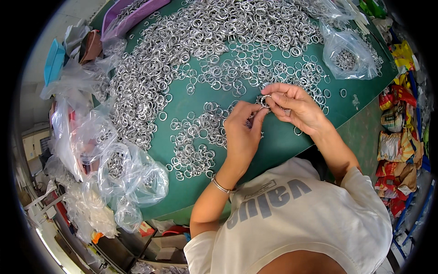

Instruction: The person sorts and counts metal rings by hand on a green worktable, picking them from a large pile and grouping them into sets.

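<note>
My left hand and my right hand meet above the near part of the green table. A silver metal ring is pinched between the fingertips of both. More metal shows inside the curled fingers of my left hand, too covered to make out. My right thumb and forefinger close on the ring, the other fingers bent behind. Just left of my left hand lies a loose pile of linked or overlapping silver rings. Beyond both hands, more silver rings are spread in a thinner layer.
A large heap of silver rings covers the far and left parts of the green table. Clear plastic bags crowd the left edge; another bag stands far right. A purple tray is far left. Colourful packets hang right.
</note>
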{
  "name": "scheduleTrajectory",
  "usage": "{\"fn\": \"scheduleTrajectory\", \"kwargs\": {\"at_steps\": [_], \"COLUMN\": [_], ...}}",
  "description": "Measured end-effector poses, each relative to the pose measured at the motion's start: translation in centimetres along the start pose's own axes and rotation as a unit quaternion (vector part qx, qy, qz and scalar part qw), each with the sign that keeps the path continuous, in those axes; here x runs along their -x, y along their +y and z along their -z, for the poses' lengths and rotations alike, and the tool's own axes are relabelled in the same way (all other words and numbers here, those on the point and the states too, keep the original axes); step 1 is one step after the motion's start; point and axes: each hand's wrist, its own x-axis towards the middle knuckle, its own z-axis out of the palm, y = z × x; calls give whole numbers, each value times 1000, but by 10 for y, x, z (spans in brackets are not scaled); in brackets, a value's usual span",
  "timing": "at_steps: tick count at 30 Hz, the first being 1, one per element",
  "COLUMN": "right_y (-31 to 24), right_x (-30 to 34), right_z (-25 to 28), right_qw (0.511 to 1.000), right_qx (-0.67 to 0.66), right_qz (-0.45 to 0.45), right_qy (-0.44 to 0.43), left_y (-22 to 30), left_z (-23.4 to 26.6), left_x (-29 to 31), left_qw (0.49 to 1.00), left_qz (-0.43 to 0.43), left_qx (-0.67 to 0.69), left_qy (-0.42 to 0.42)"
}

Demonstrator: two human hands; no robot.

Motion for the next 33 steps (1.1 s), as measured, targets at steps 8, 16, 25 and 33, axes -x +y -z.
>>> {"fn": "scheduleTrajectory", "kwargs": {"at_steps": [8, 16, 25, 33], "right_y": [5, 3, 9, 15], "right_x": [6, 9, 11, 14], "right_z": [-16, -17, -29, -33], "right_qw": [989, 998, 993, 982], "right_qx": [112, 51, 91, 170], "right_qz": [40, -36, -64, -82], "right_qy": [88, 23, 44, 23], "left_y": [-12, -2, 4, -1], "left_z": [7, 9, 8, 13], "left_x": [5, 11, 15, 18], "left_qw": [990, 929, 917, 932], "left_qz": [19, 168, 154, 184], "left_qx": [137, 330, 366, 310], "left_qy": [12, 15, 28, 33]}}
